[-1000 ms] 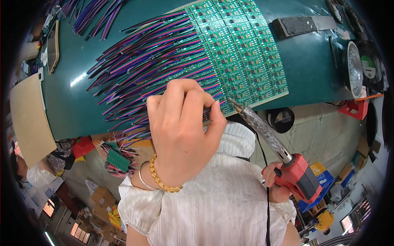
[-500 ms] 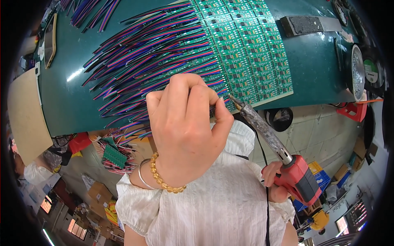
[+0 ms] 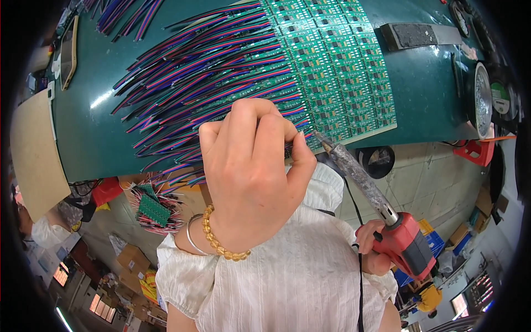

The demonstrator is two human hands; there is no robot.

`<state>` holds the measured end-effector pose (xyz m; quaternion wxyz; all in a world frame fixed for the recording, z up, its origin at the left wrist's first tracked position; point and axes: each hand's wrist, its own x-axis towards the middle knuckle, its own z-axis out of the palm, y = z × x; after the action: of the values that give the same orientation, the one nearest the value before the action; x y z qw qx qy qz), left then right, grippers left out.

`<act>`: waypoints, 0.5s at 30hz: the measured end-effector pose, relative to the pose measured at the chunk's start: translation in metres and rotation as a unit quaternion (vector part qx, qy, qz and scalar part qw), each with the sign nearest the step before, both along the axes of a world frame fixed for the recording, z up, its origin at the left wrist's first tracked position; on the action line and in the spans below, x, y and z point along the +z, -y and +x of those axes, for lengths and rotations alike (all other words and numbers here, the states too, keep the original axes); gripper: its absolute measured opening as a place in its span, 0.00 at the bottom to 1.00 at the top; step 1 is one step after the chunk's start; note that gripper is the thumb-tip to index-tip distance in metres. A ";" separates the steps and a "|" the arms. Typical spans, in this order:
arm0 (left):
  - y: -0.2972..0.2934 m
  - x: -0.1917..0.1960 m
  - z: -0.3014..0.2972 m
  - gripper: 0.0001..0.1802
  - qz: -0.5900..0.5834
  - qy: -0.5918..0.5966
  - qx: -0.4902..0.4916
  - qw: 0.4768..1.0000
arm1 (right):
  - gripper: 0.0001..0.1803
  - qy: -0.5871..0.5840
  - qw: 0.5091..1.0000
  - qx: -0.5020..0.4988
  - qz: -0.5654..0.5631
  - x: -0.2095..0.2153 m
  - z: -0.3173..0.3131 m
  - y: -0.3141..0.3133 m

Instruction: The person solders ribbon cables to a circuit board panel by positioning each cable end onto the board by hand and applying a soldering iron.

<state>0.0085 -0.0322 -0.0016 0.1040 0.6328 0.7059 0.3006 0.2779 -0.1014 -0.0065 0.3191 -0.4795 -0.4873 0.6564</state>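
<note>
Head view: soldering iron (image 3: 359, 180), rigid, hot-tipped; right hand (image 3: 371, 250) clamped on red grip. Left hand (image 3: 251, 166) pinches limp, light wires (image 3: 210, 72) beside circuit panel (image 3: 337, 72).

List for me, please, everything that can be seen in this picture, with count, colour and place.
Circuit board panel: one, green, many small units, on the bench at upper middle.
Wires: too many to count, red, blue, black and purple, fanning left from the panel.
Bench: one, dark green, across the top.
Soldering iron: one, red handle, grey crusted shaft, tip at the panel's lower edge.
Dark block: one, grey-black, upper right on the bench.
Round reels: about two, silvery and green, far right.
Wired small boards: one pile, green with red wires, below the bench at left.
Left hand: one, bead bracelet and bangle, fingertips pinched at the wire ends.
Right hand: one, gripping the iron's handle.
</note>
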 end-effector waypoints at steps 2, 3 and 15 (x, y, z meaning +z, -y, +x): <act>-0.001 0.000 -0.001 0.11 0.000 0.005 -0.002 1.000 | 0.25 0.058 0.989 -0.136 -0.023 0.005 -0.006 0.012; -0.001 0.000 -0.001 0.11 0.004 0.000 -0.002 1.000 | 0.25 0.059 0.989 -0.135 -0.023 0.001 0.001 0.011; 0.001 -0.001 0.001 0.11 0.009 -0.008 0.002 1.000 | 0.27 -0.058 0.998 -0.012 0.029 -0.013 0.019 0.007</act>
<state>0.0093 -0.0331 -0.0030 0.0923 0.6348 0.7051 0.3023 0.2970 -0.1083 -0.0194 0.3682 -0.4369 -0.4806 0.6652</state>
